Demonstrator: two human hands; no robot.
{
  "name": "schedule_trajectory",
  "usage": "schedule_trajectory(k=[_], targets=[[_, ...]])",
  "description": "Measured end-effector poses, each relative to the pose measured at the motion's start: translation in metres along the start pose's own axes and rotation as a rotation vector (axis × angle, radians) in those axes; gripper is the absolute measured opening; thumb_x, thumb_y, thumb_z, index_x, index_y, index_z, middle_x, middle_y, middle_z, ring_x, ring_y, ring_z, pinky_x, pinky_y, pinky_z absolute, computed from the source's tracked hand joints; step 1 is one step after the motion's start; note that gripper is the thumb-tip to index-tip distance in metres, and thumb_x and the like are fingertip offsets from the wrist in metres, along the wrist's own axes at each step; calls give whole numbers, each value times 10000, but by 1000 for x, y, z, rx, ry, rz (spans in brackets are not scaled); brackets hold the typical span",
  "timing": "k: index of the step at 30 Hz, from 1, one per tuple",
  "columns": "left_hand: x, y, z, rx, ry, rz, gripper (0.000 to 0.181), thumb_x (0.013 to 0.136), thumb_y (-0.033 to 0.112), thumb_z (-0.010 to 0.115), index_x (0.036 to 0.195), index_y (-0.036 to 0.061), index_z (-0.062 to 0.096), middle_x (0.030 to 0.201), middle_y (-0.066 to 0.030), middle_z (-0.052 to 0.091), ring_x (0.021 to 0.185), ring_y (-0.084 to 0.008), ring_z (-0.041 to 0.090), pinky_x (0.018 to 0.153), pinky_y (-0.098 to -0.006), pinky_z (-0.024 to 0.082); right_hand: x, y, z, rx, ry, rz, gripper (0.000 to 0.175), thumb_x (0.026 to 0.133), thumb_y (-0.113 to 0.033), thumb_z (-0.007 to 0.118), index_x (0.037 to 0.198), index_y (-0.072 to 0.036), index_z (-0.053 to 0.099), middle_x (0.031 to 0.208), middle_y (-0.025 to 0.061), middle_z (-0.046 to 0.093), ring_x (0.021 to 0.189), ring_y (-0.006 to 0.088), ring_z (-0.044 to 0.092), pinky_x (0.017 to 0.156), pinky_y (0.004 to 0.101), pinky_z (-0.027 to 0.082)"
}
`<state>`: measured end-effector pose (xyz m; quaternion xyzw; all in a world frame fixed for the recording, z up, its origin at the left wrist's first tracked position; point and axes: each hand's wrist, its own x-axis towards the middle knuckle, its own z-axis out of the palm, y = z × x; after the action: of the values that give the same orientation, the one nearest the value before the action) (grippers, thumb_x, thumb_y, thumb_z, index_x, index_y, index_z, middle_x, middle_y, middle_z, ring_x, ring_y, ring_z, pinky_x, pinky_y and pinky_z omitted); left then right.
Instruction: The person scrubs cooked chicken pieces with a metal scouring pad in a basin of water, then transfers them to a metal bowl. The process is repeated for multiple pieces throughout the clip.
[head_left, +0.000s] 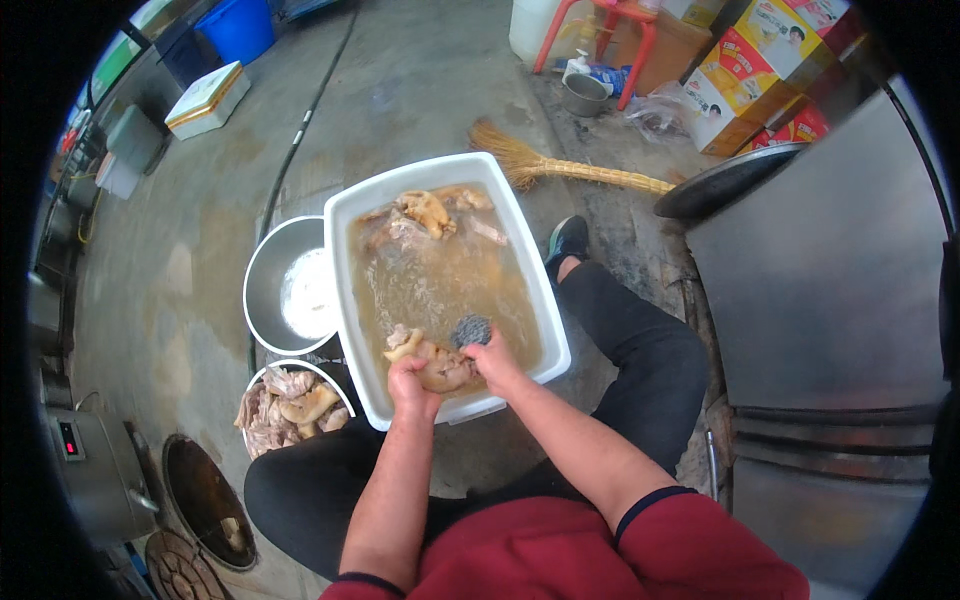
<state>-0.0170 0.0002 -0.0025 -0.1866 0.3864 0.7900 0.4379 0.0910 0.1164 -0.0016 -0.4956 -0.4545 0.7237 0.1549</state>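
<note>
Over the near end of a white plastic tub (556, 330) of cloudy brown water, my left hand (412, 388) grips a pale piece of meat (442, 365) that looks like a pig's trotter. My right hand (495, 364) holds a grey steel-wool scourer (472, 331) at the piece's right side. More meat pieces (426, 211) lie partly under water at the tub's far end. Left of the tub stands a round metal basin (262, 289) with a shiny bottom. Nearer my left knee, a white-rimmed bowl (346, 386) is heaped with meat pieces (296, 405).
A straw broom (585, 171) lies beyond the tub's right corner. A stainless-steel cabinet (817, 300) stands on my right. A dark hose (300, 135) runs along the concrete floor. An uncovered round drain hole (206, 502) is at the lower left, its lid (180, 566) beside it.
</note>
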Motion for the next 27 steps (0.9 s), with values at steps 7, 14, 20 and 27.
schedule_trajectory(k=[7, 14, 20, 27], targets=[[-9, 11, 13, -11, 87, 29, 586, 703, 104, 479, 1286, 52, 519, 1205, -173, 565, 1104, -385, 551, 1028, -551, 439, -31, 14, -2, -339, -166, -387, 576, 800, -188, 705, 1291, 26, 496, 1116, 148, 652, 1019, 269, 627, 933, 371, 482], [-14, 3, 9, -81, -8, -66, 626, 707, 70, 474, 1333, 58, 493, 1251, -173, 554, 1204, -406, 519, 1088, -563, 389, -3, 14, 1, -50, 57, -151, 471, 792, -106, 633, 1243, -12, 534, 1084, 154, 648, 952, 293, 655, 844, 383, 518], [-1, -1, -4, 61, -116, -14, 627, 673, 50, 498, 1299, 19, 540, 1247, -171, 587, 1198, -382, 541, 1080, -523, 406, -17, -11, -9, -219, -149, -126, 563, 772, -142, 667, 1305, -21, 530, 1157, 160, 640, 1060, 282, 621, 935, 386, 485], [-4, -3, -11, 135, -174, 34, 675, 616, -24, 511, 1290, -13, 543, 1232, -147, 600, 1182, -347, 561, 1064, -457, 426, -9, -6, 10, -22, 22, 6, 480, 763, -129, 639, 1216, 4, 553, 1048, 162, 660, 946, 286, 646, 810, 386, 516]])
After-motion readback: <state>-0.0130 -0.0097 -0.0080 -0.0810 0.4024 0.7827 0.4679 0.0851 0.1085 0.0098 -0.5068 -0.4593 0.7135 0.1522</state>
